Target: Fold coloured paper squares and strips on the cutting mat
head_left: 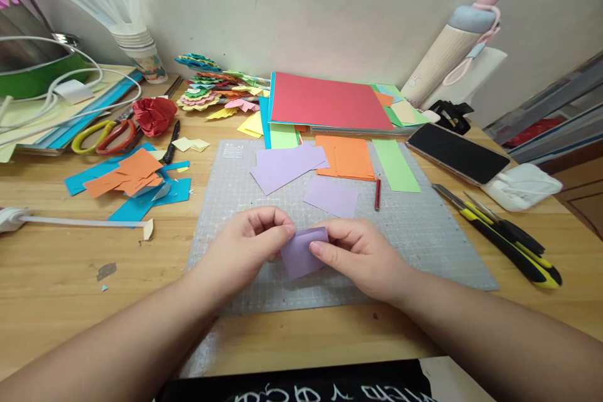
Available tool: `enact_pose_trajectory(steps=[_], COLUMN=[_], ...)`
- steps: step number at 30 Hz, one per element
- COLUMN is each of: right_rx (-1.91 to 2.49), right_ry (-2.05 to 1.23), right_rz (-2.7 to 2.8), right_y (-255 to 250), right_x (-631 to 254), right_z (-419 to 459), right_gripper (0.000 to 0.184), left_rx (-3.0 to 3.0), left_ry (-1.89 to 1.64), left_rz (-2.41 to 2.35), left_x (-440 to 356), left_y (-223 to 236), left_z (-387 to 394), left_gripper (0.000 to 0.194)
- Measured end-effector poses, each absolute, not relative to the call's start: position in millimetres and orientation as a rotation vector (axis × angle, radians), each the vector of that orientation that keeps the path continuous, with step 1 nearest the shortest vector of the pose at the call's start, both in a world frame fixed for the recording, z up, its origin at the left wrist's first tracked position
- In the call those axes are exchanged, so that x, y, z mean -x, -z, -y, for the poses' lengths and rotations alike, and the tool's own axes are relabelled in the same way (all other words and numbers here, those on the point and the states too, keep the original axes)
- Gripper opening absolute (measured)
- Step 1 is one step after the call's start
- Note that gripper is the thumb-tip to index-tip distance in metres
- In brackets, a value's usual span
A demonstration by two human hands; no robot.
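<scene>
A small purple piece of paper, apparently folded over, is held above the cutting mat. My left hand pinches its upper left corner between thumb and fingers. On the other side, my right hand grips the upper right part, thumb in front and fingers behind. Just beyond my hands lie a loose purple paper rectangle and overlapping purple strips. Orange paper pieces, a green strip and a short dark red stick rest farther back on the mat.
Right of the mat lie a yellow-black utility knife, a phone and a white case. Scissors, a black pen and orange paper scraps are at left. A red sheet lies by the wall.
</scene>
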State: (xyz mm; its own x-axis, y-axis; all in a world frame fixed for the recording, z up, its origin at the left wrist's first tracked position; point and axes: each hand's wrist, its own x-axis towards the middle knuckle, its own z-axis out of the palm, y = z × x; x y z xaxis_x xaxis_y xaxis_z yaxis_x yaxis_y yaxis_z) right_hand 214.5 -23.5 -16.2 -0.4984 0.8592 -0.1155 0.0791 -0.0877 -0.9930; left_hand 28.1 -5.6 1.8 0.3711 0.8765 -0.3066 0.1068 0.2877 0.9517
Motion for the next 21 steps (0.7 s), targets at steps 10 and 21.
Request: enact_pose_trajectory(steps=[10, 21], right_rx=[1.100, 1.144], right_ry=[-1.660, -1.586], right_rz=[1.483, 1.371], right_y=[15.9, 14.6], right_x=[-213.5, -211.9], right_z=[22.5, 21.7], right_gripper=[0.018, 0.008], left_rx=[-1.665, -2.026], left_ry=[-0.852, -0.901], left_rz=[-1.095, -1.145], left_x=[-27.2, -24.7], left_y=[2.6, 3.4], left_z=[12.9, 12.4], left_gripper=[0.007, 0.009])
